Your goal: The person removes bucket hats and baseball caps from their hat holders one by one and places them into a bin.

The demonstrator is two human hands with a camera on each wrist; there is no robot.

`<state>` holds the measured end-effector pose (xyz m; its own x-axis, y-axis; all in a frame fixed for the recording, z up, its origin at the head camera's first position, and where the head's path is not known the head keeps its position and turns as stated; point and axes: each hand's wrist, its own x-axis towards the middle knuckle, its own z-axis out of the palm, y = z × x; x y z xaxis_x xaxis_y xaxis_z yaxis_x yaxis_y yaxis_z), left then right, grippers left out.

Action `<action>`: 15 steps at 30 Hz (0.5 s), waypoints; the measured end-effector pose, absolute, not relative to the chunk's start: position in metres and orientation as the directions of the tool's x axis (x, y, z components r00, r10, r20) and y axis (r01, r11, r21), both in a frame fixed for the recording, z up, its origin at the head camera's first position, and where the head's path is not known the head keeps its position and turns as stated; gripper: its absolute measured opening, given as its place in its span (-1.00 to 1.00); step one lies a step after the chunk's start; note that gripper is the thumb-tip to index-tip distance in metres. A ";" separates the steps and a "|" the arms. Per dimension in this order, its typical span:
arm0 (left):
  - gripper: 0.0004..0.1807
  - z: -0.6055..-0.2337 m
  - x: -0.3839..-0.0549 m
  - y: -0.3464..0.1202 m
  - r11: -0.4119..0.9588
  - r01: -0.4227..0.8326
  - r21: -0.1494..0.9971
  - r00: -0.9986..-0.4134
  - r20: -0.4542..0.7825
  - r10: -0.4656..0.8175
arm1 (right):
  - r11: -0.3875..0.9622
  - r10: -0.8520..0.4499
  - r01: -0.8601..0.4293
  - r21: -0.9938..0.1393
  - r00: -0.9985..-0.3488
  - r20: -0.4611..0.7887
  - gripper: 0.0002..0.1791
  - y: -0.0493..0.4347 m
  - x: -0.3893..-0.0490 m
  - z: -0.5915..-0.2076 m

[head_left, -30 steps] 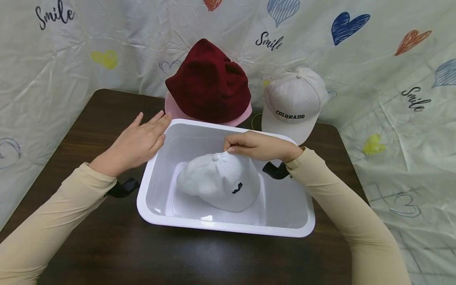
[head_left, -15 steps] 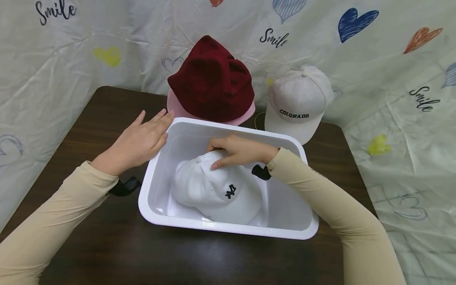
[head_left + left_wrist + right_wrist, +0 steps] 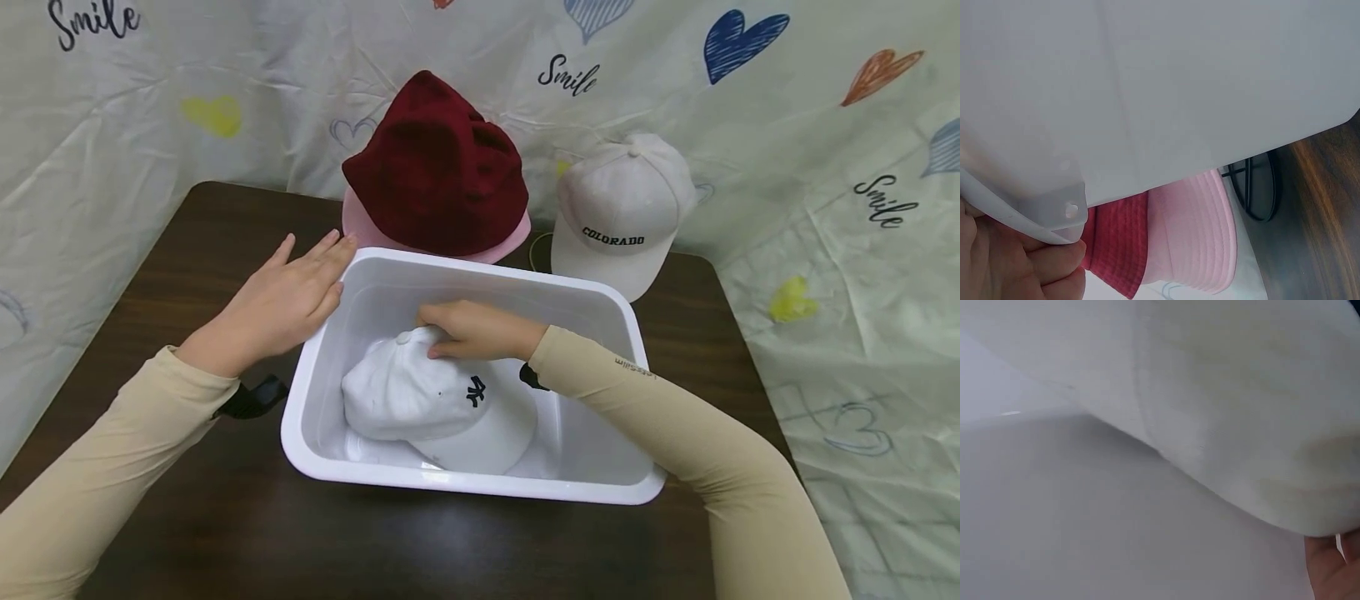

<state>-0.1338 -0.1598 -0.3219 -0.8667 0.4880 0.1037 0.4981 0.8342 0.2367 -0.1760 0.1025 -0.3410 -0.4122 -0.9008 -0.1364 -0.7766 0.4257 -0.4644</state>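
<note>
A white baseball cap (image 3: 405,392) with a small black emblem lies in the white plastic basin (image 3: 480,482), its brim toward the lower right. My right hand (image 3: 480,330) is inside the basin and grips the crown at the back, thumb on the near side. The right wrist view has the cap's white cloth (image 3: 1210,412) close up, with part of the hand (image 3: 1329,565) at the lower right. My left hand (image 3: 277,308) rests on the basin's upper left rim with its fingers straight. In the left wrist view, fingertips (image 3: 1054,265) touch the rim beside the basin's outer wall (image 3: 1166,94).
Behind the basin, a dark red bucket hat (image 3: 442,175) sits over a pink hat (image 3: 363,221). To its right stands a white COLORADO cap (image 3: 622,208). A dark cord loop (image 3: 1272,187) lies near the hats on the brown wooden table (image 3: 375,542). A printed cloth (image 3: 255,50) hangs behind.
My right hand has moved left and down into the basin, and the white cap has shifted left, its emblem turning more into view. The left hand stays on the rim.
</note>
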 end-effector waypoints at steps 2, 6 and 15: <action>-0.42 -0.322 -0.134 -0.160 0.832 0.501 0.238 -0.865 0.108 0.490 | 0.451 -0.889 -0.785 -0.425 -0.436 -0.138 -0.76 0.100 -0.175 -0.345; -0.42 -0.322 -0.133 -0.160 0.829 0.507 0.238 -0.862 0.112 0.495 | 0.471 -0.881 -0.829 -0.300 -0.459 -0.114 -0.75 0.096 -0.171 -0.354; -0.43 -0.323 -0.133 -0.161 0.824 0.517 0.234 -0.856 0.117 0.504 | 0.425 -0.901 -0.893 -0.147 -0.402 -0.161 -0.74 0.086 -0.162 -0.377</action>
<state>-0.1333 -0.1610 -0.3226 -0.8557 0.5039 0.1175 0.5170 0.8235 0.2335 -0.1618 0.0865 -0.3775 -0.4022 -0.9013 -0.1610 -0.8932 0.4249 -0.1472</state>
